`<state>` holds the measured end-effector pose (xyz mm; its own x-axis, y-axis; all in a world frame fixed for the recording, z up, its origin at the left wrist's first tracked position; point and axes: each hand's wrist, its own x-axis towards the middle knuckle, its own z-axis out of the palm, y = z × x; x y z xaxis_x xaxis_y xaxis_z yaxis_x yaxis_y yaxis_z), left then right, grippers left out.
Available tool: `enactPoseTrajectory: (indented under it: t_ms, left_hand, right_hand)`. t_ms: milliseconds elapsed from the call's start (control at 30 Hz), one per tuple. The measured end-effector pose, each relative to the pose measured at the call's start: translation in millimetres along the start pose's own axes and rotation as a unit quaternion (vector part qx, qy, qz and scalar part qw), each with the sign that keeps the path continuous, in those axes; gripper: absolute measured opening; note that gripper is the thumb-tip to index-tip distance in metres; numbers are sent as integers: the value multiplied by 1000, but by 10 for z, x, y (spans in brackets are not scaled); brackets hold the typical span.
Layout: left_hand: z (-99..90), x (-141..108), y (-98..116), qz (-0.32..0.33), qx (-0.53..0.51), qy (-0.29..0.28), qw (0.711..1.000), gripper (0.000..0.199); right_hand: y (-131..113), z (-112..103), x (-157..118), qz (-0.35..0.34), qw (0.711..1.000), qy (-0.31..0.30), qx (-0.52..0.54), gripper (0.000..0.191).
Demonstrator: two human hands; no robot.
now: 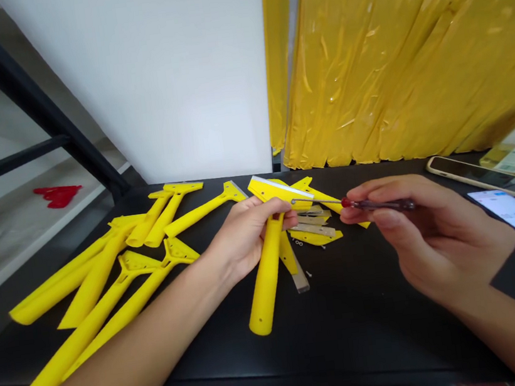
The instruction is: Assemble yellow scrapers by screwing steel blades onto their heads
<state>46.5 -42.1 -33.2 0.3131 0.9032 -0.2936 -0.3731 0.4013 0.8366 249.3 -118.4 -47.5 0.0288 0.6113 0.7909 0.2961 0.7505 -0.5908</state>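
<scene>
From where I stand, taking the head of the yellow scraper (pixel 268 274) as the clock's centre and twelve as the far side, this person has it raised over the black table (pixel 352 332), its handle slanting down toward seven. The left hand (pixel 244 236) is closed around the neck, thumb pressed across the head. The right hand (pixel 425 221), out at four, grips a slim screwdriver (pixel 358 204) between thumb and fingers; its shaft runs in from three, the tip at the face of the head, just beside the left thumb. I can't tell whether it sits in a screw.

Close by, at five, metal strips (pixel 314 228) and yellow plates (pixel 318 237) lie in a loose heap, with a small screw (pixel 309 273) nearer the person. Between seven and nine spreads a group of yellow handles (pixel 101 270), some overlapping; another scraper (pixel 198 213) lies at nine. Two phones rest around three: a dark-screened one (pixel 477 173) and a lit one (pixel 506 211). A white panel (pixel 166 72) stands at eleven, yellow sheeting (pixel 411 59) hangs at one, and something red (pixel 61 195) lies on a shelf beyond nine.
</scene>
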Motion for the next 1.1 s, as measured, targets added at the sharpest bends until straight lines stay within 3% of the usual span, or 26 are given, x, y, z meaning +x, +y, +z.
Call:
enactPoseTrajectory:
  t_ms: [400, 733, 1100]
  left_hand:
    - [-2, -38, -3, 41, 33, -9, 999, 7]
    - [11, -25, 1, 20, 13, -8, 1000, 9]
    - [4, -36, 3, 1, -2, -24, 1000, 10]
  right_hand:
    - [12, -57, 10, -72, 994, -30, -74, 35]
    - [21, -87, -10, -37, 997, -29, -56, 35]
    - [-43, -86, 13, -67, 990, -64, -103, 40]
